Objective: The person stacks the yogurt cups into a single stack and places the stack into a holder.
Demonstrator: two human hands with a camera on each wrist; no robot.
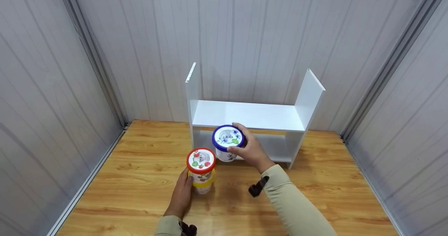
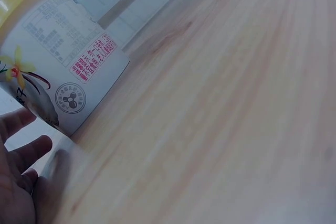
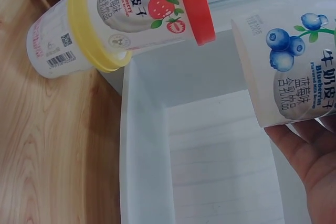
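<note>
My right hand (image 1: pixel 253 152) holds a white cup with a blue lid (image 1: pixel 228 137), its thumb and fingers round the lid's right side. Blueberries are printed on this blueberry cup (image 3: pixel 294 72), and it is up in front of the white shelf. To its left, a red-lidded strawberry cup (image 1: pixel 201 160) stands on a yellow-lidded cup (image 1: pixel 203 187), which rests on the table. My left hand (image 1: pixel 182 190) is at the left side of this stack. Its loosely bent fingers (image 2: pixel 34 153) lie right beside the yellow-lidded cup's lower wall, low over the wood.
A white two-level shelf (image 1: pixel 248 115) with tall side panels stands at the back of the wooden table (image 1: pixel 147 169). Pale panelled walls (image 1: pixel 245 36) enclose the table at the back and on both sides. Dark devices (image 1: pixel 258 186) are strapped at the wrists.
</note>
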